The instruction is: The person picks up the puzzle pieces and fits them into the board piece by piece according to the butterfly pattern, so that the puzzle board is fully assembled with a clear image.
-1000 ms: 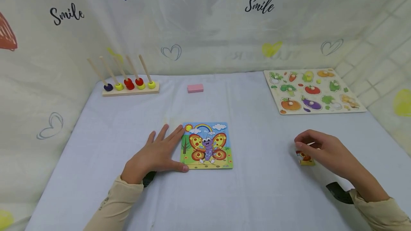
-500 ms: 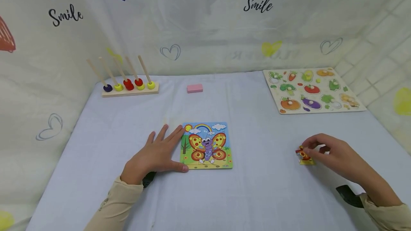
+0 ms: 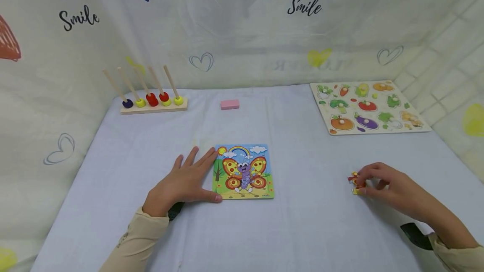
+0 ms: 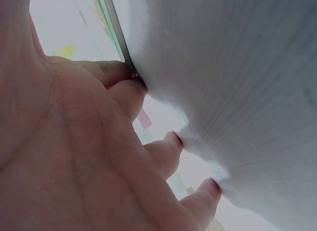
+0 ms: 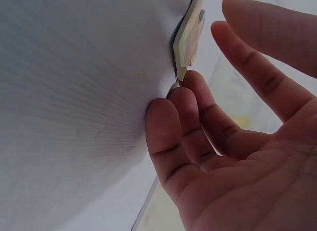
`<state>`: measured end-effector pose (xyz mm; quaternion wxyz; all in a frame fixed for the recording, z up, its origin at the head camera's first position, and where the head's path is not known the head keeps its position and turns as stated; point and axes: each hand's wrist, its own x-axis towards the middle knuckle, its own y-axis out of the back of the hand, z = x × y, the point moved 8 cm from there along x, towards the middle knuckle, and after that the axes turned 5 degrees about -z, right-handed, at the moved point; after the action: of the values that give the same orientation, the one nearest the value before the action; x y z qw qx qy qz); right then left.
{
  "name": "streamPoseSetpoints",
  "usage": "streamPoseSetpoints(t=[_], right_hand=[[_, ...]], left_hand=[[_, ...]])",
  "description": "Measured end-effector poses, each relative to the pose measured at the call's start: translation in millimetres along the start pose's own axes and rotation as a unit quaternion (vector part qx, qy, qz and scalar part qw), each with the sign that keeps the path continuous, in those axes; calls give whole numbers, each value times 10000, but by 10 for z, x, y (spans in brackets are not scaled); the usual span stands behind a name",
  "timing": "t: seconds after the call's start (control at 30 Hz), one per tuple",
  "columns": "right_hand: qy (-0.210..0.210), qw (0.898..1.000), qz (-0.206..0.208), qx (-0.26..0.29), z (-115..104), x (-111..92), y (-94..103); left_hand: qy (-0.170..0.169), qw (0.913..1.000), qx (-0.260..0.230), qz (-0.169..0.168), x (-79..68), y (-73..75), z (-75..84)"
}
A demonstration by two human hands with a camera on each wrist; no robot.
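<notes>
A square butterfly jigsaw puzzle lies on the white cloth. My left hand rests spread at its left side, with the thumb at the lower left corner and the index finger by the upper left corner. In the left wrist view, the left fingertips press on the cloth. My right hand is over small red and yellow puzzle pieces, partly covering them. In the right wrist view, the pieces look stacked; the bent lower fingers touch their edge, while the thumb and index finger stand apart from them.
A wooden peg abacus with coloured beads stands at the back left. A pink block lies at the back middle. The vegetable peg board lies at the back right. A printed curtain hangs behind the table.
My right hand has shifted right and slightly nearer, and its fingertips have come down beside the pieces. The left hand and the butterfly puzzle stay put.
</notes>
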<state>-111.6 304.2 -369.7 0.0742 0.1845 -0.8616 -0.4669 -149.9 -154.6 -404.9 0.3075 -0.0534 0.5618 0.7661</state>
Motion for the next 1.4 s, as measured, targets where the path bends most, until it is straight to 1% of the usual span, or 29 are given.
streamPoseSetpoints(t=[0.13, 0.2, 0.43, 0.63, 0.9, 1.1, 1.4], right_hand=[[-93, 9999, -145, -16, 33, 1, -51], [-59, 9998, -211, -47, 45, 4, -75], [368, 9987, -114, -340, 6, 4, -115], [643, 9974, -129, -301, -40, -1, -125], [878, 9951, 80, -455, -66, -8, -97], [824, 9952, 108, -515, -74, -12, -92], [400, 9974, 39, -603, -55, 5, -110]], left_hand=[[7, 10000, -29, -9, -5, 0, -4], [8, 10000, -46, -17, -7, 1, -3], [6, 10000, -48, -48, 0, 5, -3], [-93, 9999, -37, -32, -10, 26, 6], [-144, 9999, -44, -28, -21, 33, 14], [-129, 9999, -45, -29, -19, 28, 8], [-93, 9999, -57, -61, -25, 41, 10]])
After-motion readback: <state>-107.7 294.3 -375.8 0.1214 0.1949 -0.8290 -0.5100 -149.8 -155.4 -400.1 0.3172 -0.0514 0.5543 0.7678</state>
